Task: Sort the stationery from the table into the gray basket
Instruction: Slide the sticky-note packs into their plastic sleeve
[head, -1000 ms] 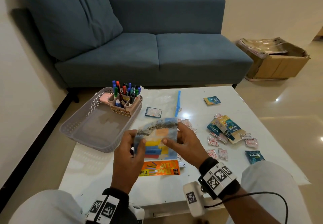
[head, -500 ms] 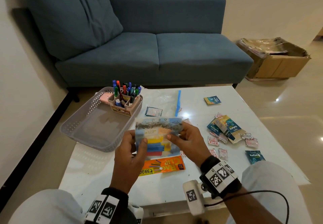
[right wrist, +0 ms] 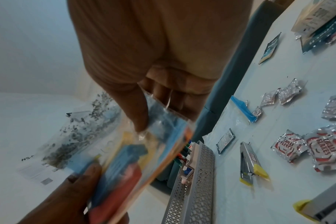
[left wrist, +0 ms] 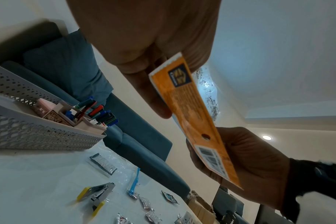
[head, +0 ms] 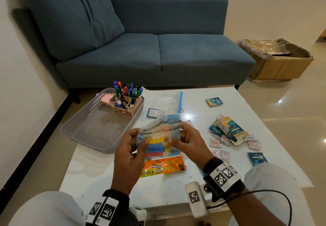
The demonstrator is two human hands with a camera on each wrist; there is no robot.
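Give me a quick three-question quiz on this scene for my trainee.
1. True or false: the left hand and right hand both hold the clip packet above the table.
2. Which sits in the gray basket? A. scissors B. pen holder C. mug
3. Fill in: the stapler lies on the ___.
Key: 1 true; 2 B; 3 table.

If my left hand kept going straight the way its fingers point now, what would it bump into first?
The left hand already grips the clear packet of clips, so that goes ahead of it. Beyond, the line probably runs over the gray basket's near corner toward the pen holder; depth is unclear.
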